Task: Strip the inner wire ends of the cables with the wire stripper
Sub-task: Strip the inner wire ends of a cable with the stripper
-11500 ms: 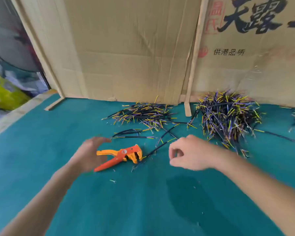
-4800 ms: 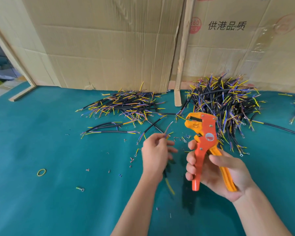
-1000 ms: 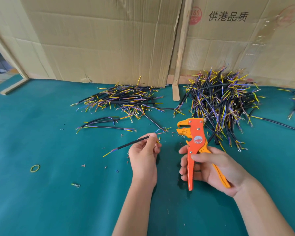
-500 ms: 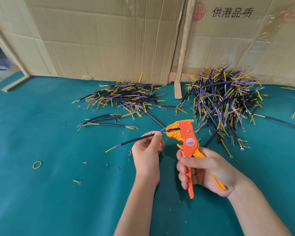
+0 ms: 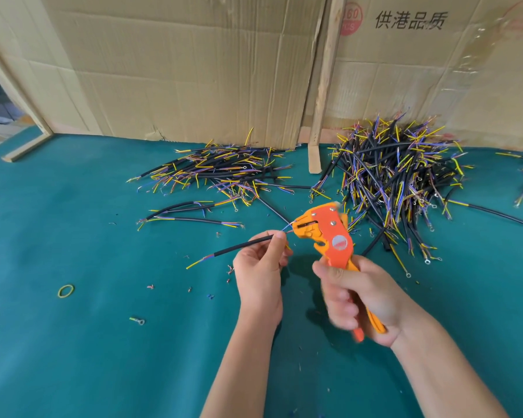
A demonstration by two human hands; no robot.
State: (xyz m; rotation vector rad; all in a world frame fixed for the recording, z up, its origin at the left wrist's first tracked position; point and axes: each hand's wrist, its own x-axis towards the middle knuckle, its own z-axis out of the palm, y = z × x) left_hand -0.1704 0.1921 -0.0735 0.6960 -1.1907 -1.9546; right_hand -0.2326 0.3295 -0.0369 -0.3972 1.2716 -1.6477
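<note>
My left hand pinches a short black cable near its right end. Its far end, with yellow and purple inner wires, points down-left. The thin inner wires at the pinched end reach into the jaws of the orange wire stripper. My right hand grips the stripper's handles, squeezed together, with the head tilted up-left. A flat pile of cables lies behind my left hand. A taller heap of cables lies behind my right hand.
The green table mat carries bits of stripped insulation, a yellow rubber band and a loose ring terminal. Three single cables lie left of the stripper. Cardboard sheets and a wooden slat wall the back.
The stripper's jaws have stayed on the inner wire ends while my right hand has squeezed the handles closer. The cable stays pinched in my left hand.
</note>
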